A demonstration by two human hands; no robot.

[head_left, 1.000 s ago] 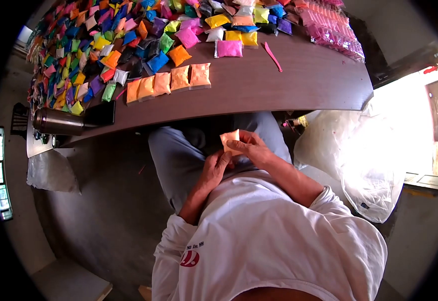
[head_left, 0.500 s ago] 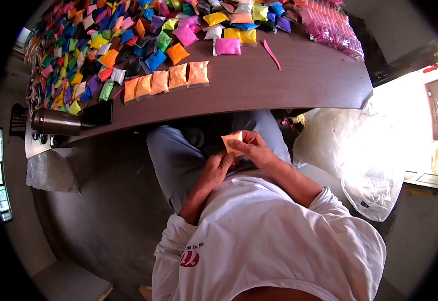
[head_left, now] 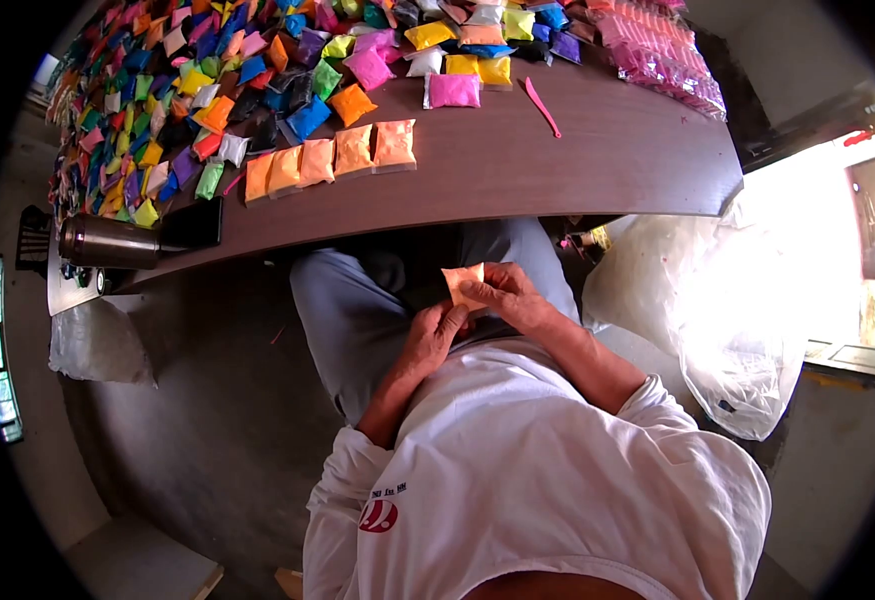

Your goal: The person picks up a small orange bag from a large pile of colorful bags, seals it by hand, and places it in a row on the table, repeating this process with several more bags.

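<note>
A small light-orange packet (head_left: 464, 284) is held over my lap, below the table's front edge. My left hand (head_left: 433, 335) grips its lower edge between thumb and fingers. Around its right side my right hand (head_left: 509, 293) is closed, with the thumb on the packet's face. On the table, several similar orange packets (head_left: 354, 152) lie in a row near the front edge. A pink stick-like tool (head_left: 541, 107) lies farther right.
Many coloured packets (head_left: 307, 118) cover the table's left and back. Pink clear-wrapped items (head_left: 657, 55) lie at the back right. A metal flask (head_left: 109, 242) and a dark flat object (head_left: 193, 225) sit front left. Plastic bags (head_left: 637, 285) hang right of my legs.
Both hands keep the same hold on the orange packet. The view has shifted very slightly; nothing else has visibly moved.
</note>
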